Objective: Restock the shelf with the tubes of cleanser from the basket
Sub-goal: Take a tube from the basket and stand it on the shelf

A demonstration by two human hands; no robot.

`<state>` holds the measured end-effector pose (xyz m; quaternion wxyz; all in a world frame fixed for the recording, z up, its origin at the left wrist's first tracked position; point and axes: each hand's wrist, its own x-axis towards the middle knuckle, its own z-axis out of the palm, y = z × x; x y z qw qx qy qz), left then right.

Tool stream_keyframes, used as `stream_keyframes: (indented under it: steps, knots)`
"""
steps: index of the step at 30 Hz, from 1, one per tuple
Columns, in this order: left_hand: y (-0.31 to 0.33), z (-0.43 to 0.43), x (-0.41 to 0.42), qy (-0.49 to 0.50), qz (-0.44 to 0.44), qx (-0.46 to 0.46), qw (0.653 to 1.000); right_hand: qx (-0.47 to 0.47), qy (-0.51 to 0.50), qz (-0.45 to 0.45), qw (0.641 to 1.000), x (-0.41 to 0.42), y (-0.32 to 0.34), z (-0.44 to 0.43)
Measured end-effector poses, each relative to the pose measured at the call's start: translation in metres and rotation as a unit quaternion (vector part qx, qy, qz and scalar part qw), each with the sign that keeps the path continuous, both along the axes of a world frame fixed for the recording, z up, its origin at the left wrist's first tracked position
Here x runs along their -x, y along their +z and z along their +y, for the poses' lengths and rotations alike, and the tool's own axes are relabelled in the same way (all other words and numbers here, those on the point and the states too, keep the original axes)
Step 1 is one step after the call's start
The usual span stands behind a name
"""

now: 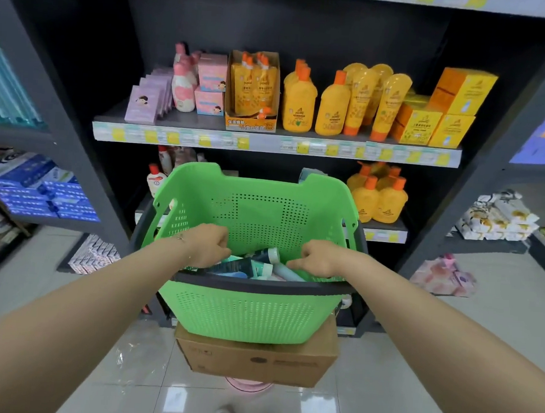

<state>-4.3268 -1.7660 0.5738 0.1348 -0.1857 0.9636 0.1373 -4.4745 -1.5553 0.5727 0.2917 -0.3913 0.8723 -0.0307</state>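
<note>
The tubes of cleanser [244, 265] lie heaped in the bottom of the green basket [250, 314] at lower centre of the frame, below the shelf [269, 143]. The left hand [208, 245] and right hand [317, 258] dip in with fingers curled onto the heap; whether either grips a tube I cannot tell. The tubes look light, soft-walled and likely slick, so they are best held near the stiff cap.

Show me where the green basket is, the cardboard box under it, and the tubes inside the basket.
green basket [250, 314]: head view, on its perforated front wall.
cardboard box [254, 361]: head view, on its front face.
tubes [235, 267]: head view, on the dark body of one tube.
</note>
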Motion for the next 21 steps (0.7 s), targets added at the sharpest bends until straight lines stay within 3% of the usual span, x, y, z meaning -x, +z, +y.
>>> stream_keyframes:
  steps: [21]
  knots:
    - [-0.049,-0.059,0.112,-0.167,-0.092,0.024,0.981,-0.034,-0.031,-0.022,0.999,0.073,-0.026,-0.104]
